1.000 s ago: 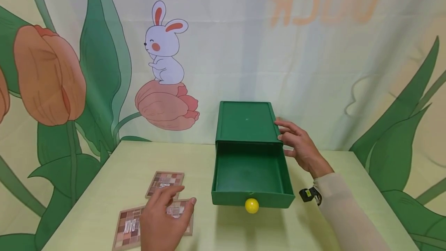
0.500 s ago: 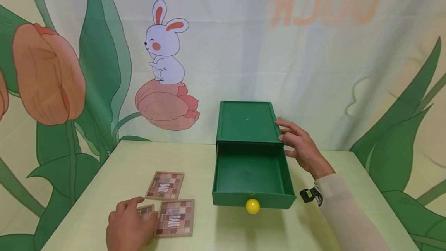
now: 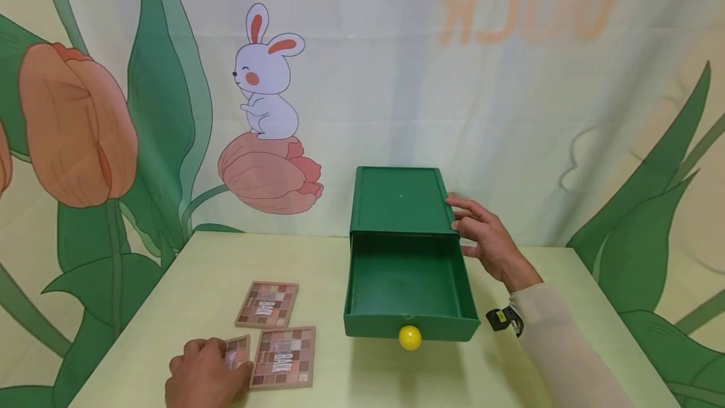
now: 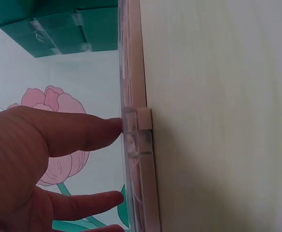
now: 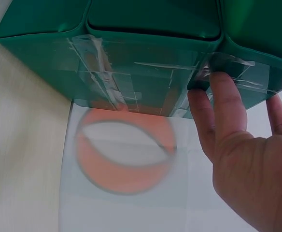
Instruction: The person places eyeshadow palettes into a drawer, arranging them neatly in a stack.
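Note:
My left hand (image 3: 205,375) lies over the nearest-left eyeshadow palette (image 3: 236,352), a pinkish case with a clear lid, which rests on the table. In the left wrist view the thumb and fingers are fairly straight, their tips at the lid of the palette (image 4: 140,179). Two like palettes lie beside it, one to the right (image 3: 283,357) and one behind (image 3: 267,304). My right hand (image 3: 491,241) touches the right side of a green drawer box (image 3: 402,200), fingertips at its top edge. Its drawer (image 3: 404,282) is pulled out, with nothing visible inside.
A yellow ball knob (image 3: 410,337) sits on the drawer front. Clear tape (image 5: 105,72) covers the side of the green box. A curtain with a rabbit and tulips (image 3: 362,93) hangs behind the pale table (image 3: 323,269). A black device (image 3: 505,320) is on the right wrist.
My left hand has moved left and down from above the palettes, then settled over the nearest-left one. The right hand, the box and the drawer have stayed put.

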Available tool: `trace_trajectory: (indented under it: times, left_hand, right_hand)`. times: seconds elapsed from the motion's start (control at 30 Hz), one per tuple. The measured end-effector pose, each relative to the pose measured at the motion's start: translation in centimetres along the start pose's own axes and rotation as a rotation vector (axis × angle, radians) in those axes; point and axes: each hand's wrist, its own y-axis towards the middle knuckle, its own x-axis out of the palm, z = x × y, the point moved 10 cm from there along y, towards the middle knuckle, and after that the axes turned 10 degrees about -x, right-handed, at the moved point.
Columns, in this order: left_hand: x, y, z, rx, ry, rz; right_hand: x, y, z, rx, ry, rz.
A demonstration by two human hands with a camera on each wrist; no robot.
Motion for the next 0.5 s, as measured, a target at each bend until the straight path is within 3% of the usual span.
trace_trajectory:
  times: [0.3,0.5]
  left_hand:
    - [0.12,-0.18,-0.21,-0.008,0.041,-0.023]
    - [0.19,-0.1,-0.02,-0.005,0.13,-0.063]
  right_hand:
    - [-0.04,0.09,0.06,-0.005,-0.006,0.004]
    - [0.03,0.11,0.06,-0.002,-0.002,0.007]
